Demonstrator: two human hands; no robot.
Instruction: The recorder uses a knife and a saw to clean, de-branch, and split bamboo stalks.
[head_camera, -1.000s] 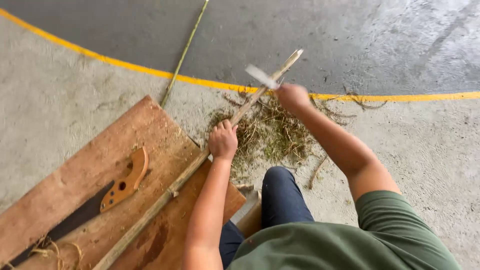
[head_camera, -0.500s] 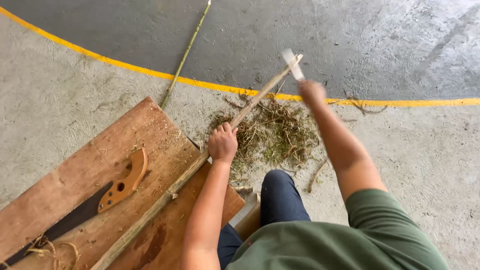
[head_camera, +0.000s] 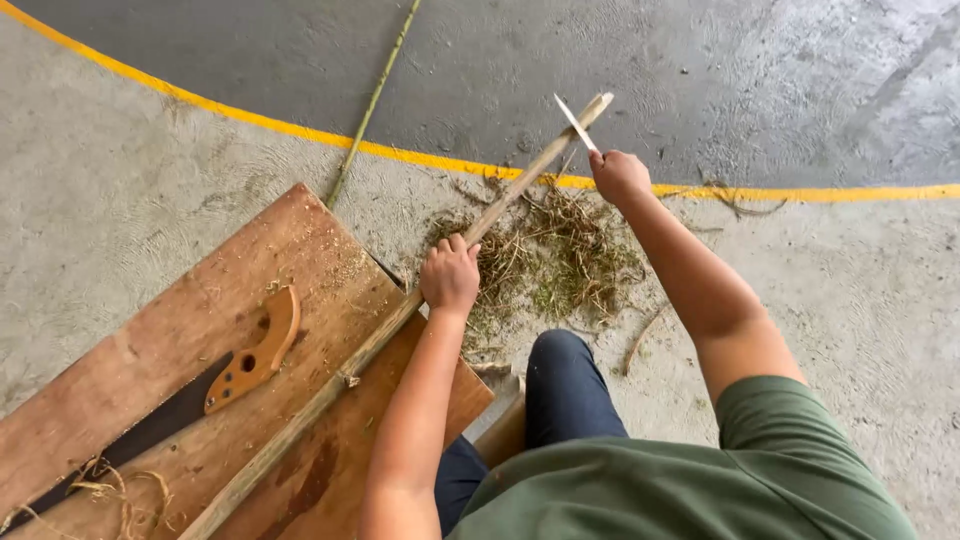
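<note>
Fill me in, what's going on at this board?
A person seated over a wooden board grips a long pole with the left hand, its lower part lying on the board and its far end raised over the concrete floor. The right hand holds a knife with the blade against the pole's tip. A pile of shavings lies below the tip. A handsaw rests unused on the board, and a thin green stalk lies across the yellow floor line.
</note>
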